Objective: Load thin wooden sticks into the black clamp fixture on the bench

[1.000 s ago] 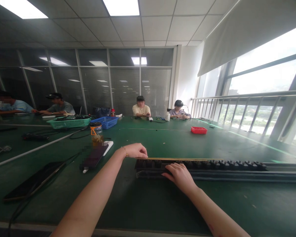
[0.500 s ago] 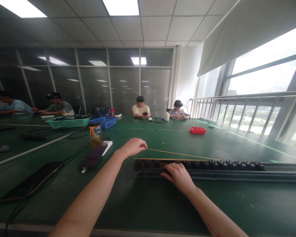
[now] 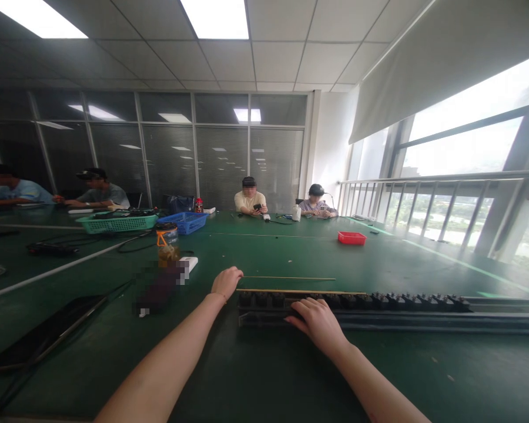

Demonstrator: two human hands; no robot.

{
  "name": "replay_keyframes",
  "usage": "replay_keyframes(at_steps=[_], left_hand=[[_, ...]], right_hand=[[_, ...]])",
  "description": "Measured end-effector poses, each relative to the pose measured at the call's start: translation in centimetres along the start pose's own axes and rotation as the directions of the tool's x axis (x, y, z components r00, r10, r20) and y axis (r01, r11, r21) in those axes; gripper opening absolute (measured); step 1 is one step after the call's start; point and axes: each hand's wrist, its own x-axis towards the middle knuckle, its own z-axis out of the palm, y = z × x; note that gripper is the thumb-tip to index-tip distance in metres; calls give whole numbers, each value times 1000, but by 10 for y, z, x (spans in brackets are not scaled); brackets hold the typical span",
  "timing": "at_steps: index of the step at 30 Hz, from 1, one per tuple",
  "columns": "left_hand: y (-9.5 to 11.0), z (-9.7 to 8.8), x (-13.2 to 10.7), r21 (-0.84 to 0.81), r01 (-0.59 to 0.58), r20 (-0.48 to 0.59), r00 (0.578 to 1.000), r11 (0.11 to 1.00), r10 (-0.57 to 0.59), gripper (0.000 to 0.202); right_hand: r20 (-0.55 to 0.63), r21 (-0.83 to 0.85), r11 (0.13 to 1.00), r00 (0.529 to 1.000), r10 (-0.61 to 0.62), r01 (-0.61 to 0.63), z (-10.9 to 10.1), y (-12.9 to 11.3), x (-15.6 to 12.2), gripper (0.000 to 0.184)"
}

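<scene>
My left hand (image 3: pixel 226 283) is closed, pinching the end of a thin yellowish strip (image 3: pixel 291 278). This strip stretches out to the right, a little beyond a long black rail (image 3: pixel 401 323). A row of small black parts (image 3: pixel 417 302) with metal bits on top sits along the rail. Another yellowish strip (image 3: pixel 264 291) lies along the rail's far edge, at its left part. My right hand (image 3: pixel 316 317) curls over the rail from the near side, thumb toward its front face; the fingertips are partly hidden.
Left of my hands are a dark phone-like slab (image 3: pixel 48 332) with a cable, a jar (image 3: pixel 167 244) with an orange strap, a green basket (image 3: pixel 119 223) and a blue basket (image 3: pixel 187 223). A red tray (image 3: pixel 351 238) stands farther right. Several people sit across the green table (image 3: pixel 264 252).
My left hand has moved left and slightly down. Its strip has shifted left with it, and the far end has come away from the rail's row of parts. My right hand stays on the rail.
</scene>
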Motion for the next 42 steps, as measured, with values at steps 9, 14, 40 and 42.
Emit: replay_keyframes(at_steps=[9, 14, 40, 42], left_hand=[[-2, 11, 4, 78, -21, 29, 999, 997, 19, 32], [-5, 8, 7, -52, -5, -9, 1000, 999, 5, 29], [59, -91, -7, -209, -249, 545, 773, 946, 325, 31], [59, -91, -7, -249, -216, 553, 769, 944, 321, 31]], right_hand=[[7, -7, 1000, 1000, 1, -1, -1, 1, 0, 25], [13, 10, 1000, 1000, 14, -14, -1, 2, -1, 23], [-13, 36, 999, 1000, -3, 3, 8, 6, -3, 24], [-14, 39, 999, 1000, -4, 4, 8, 6, -3, 25]])
